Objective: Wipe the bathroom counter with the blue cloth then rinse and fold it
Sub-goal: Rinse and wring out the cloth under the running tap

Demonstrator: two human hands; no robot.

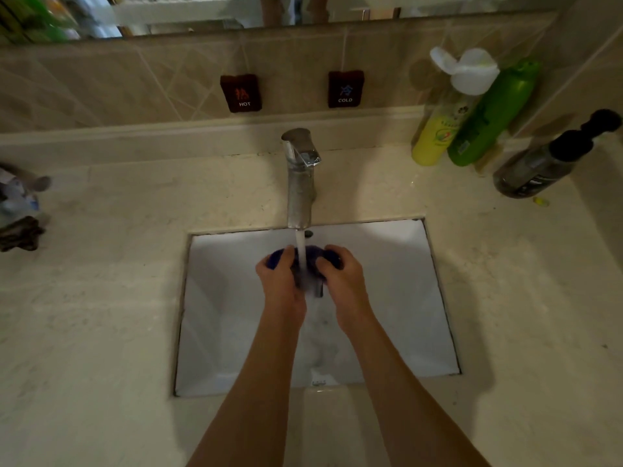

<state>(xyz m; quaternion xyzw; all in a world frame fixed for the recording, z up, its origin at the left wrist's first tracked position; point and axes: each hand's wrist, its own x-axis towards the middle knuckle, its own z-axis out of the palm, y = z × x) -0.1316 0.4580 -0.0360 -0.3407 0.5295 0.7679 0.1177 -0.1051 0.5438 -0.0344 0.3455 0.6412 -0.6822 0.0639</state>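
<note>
The blue cloth (312, 257) is bunched up between both hands over the white sink (404, 298). Water runs from the chrome faucet (300, 183) straight onto the cloth. My left hand (281, 281) grips the cloth's left end, fingers curled round it. My right hand (342, 278) grips the right end the same way. Most of the cloth is hidden by my fingers and the stream. The beige stone counter (101, 298) surrounds the sink.
A yellow bottle (438, 129), a green bottle (492, 116) and a dark pump bottle (546, 163) stand at the back right. Some dark and pale items (20, 210) lie at the counter's left edge. HOT (241, 94) and COLD (346, 89) signs hang on the tiled wall.
</note>
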